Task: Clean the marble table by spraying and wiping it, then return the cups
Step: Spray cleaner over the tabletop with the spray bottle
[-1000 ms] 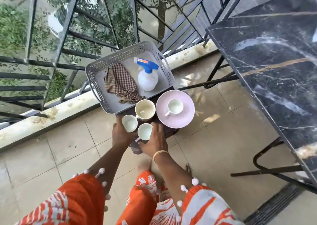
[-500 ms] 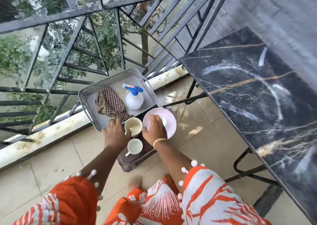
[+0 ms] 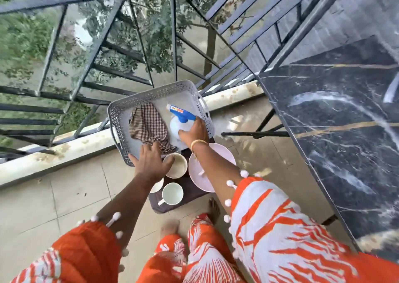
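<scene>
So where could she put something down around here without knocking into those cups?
The black marble table at the right shows a wide bare top. The tiled floor left of the stool is bare too. The grey tray has a free patch behind the checked cloth and spray bottle. The stool top is crowded with cups and a pink plate.

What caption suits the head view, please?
Right hand grips spray bottle in grey basket; left hand reaches checked cloth.
</scene>
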`<state>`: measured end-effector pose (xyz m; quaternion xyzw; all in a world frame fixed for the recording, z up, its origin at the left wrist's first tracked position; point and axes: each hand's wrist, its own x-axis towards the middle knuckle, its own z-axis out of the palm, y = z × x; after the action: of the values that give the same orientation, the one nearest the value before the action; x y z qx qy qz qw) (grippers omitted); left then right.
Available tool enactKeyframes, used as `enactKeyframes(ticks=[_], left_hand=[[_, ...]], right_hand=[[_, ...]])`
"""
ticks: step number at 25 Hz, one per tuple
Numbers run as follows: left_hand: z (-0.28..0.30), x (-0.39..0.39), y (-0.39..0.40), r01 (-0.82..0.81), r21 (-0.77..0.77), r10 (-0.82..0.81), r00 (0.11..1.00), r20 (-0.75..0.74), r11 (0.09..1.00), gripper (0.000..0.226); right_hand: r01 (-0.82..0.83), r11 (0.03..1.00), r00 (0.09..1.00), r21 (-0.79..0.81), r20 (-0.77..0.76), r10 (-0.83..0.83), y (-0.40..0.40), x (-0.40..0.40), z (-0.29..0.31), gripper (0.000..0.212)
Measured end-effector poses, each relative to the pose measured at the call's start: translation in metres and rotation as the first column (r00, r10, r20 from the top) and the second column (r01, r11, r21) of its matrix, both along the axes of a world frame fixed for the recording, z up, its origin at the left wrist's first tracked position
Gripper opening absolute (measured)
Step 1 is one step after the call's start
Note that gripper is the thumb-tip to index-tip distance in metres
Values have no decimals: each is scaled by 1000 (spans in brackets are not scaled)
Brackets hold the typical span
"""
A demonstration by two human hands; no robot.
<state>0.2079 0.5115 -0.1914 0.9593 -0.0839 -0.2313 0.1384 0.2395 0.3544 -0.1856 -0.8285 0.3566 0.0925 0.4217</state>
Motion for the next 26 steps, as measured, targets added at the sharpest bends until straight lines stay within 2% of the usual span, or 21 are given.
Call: enactKeyframes(ticks=[2,4,7,11,13,16,18,20,24,26], left_hand=[[-4,-1,-4,24,18,-24,1000,-6,1000,68],[-6,-2,-7,74,74,-75,997,5,994,77],[2,-4,-14,114,123,-117,993,22,986,82],[28,-3,-20,122,135,-132,989,65,983,77],[48,4,-23,151,191,-176,977,118,970,74],[79,11,-33,222,231,-271,939,209,947,70],[96,5,-44,297,240,-353,905,238,924,67],[110,-9,-57,374,237,-429,866,257,897,66],[141,-29,-96,456,260,-521,791,320,851,60],[159,-40,-124,511,259,-572,738,358,820,57]], right_hand=[[59,996,997,61,38,-61,0,19,-10,65],[83,991,996,104,34,-87,1,31,-16,51],[183,962,982,202,15,-190,-1,40,-12,49],[358,917,901,174,195,-388,-18,33,30,45],[412,894,870,176,215,-443,-35,24,53,40],[426,841,863,333,128,-488,-54,-5,79,25],[411,817,880,404,59,-472,-60,-37,91,25],[436,765,849,474,67,-525,-70,-78,99,21],[460,745,838,483,42,-545,-98,-141,110,33],[457,757,827,467,91,-555,-123,-166,124,30]])
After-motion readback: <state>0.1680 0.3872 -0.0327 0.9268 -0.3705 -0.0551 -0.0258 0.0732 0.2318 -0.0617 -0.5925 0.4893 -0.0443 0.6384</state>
